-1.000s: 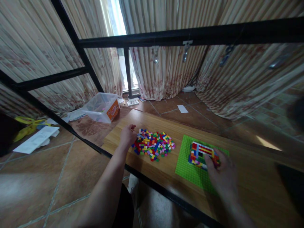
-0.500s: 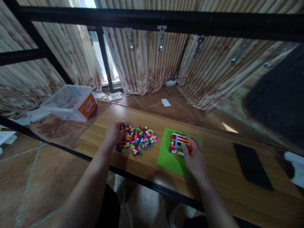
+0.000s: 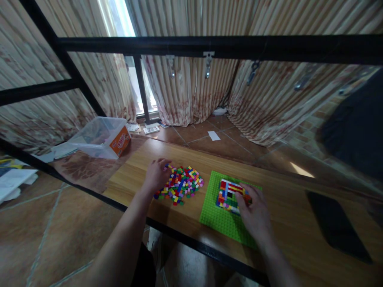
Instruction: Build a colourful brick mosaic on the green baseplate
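Fingers (image 3: 251, 190) of the right hand (image 3: 256, 211) reach around the right end of a multicoloured brick build (image 3: 227, 196), the thumb lying on the near part of its top and the others along the far right side, so the hand is clamped on that end. The build's left part juts out clear of the fingertips, showing red and yellow stripes and a small black square on top. It lies over the far middle of the green baseplate (image 3: 214, 217), which serves as landmark; whether the build is pressed onto the studs cannot be told.

Left of the baseplate, and well apart from the build, the left hand (image 3: 156, 175) is at the left edge of a pile of loose bricks (image 3: 181, 185). Its fingers are bent toward the bricks, with the thumb side hidden, so whether they pinch one cannot be told. The pile itself spreads between that hand and the baseplate, on the same wooden tabletop (image 3: 284, 223).

Right of the baseplate, well apart, lies a flat black object (image 3: 336, 225). Beyond the baseplate, far to its left, a clear plastic box (image 3: 86, 149) with an orange label (image 3: 120, 140) stands past the tabletop's end.
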`<state>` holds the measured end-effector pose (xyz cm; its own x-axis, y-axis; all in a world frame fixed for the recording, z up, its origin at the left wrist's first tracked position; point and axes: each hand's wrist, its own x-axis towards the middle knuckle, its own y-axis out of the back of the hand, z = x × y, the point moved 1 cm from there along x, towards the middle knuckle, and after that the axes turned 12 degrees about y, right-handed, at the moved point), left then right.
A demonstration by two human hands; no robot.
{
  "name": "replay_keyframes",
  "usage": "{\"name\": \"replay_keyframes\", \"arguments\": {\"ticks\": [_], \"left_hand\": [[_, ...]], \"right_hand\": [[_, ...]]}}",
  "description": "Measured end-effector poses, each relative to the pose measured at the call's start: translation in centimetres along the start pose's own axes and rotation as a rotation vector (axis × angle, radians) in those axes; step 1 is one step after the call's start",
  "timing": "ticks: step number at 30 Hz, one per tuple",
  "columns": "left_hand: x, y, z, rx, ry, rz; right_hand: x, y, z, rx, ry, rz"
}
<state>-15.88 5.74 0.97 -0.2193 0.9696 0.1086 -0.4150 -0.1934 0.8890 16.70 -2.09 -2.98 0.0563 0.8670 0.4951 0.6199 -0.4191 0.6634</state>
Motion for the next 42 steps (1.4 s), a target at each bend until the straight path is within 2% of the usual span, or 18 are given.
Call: {"name": "replay_keyframes", "arguments": {"ticks": [2,4,8,13,16,19,24,28,32,36,42], "left_hand": [[-0.5,-0.6,0.9,0.005,-0.111,-0.016],[-1.0,-1.2,1.8,0.033,-0.153,-0.042],[-1.6,-2.1,2.9,0.098,-0.117,-0.069],[-1.4,-1.9,3.2,0.065,-0.086,-0.044],[-1.7,-1.8,3.7,-0.091,-0.116,-0.037],[-3.0,-2.2,5.1,-0.362,-0.173,-0.096],[-6.5,-3.9,8.2,-0.769,-0.273,-0.381],[-8.1,-4.9,9.8,-0.892,-0.247,-0.507],[-8.6,-5.4,10.7,-1.012,-0.214,-0.554],[-8.7,-5.5,11.2,-1.093,-0.134,-0.557],[-8.5,-5.1,11.6,-1.212,-0.030,-0.633]], "right_hand": [[0.0,-0.1,-0.1,-0.008,-0.007,0.005],[0.0,-0.2,-0.1,-0.015,-0.007,0.002],[0.0,-0.2,0.0,-0.010,0.003,-0.007],[0.0,-0.3,0.0,0.012,0.008,0.012],[0.1,-0.2,-0.5,0.021,-0.006,0.081],[0.3,0.0,-1.8,0.055,-0.009,0.174],[0.6,0.1,-4.6,0.285,0.011,0.167],[0.8,0.0,-5.6,0.366,0.080,0.103],[0.8,-0.2,-5.5,0.388,0.104,0.054],[0.7,-0.4,-5.2,0.430,0.085,0.047],[0.6,-0.2,-5.1,0.558,-0.012,0.076]]}}
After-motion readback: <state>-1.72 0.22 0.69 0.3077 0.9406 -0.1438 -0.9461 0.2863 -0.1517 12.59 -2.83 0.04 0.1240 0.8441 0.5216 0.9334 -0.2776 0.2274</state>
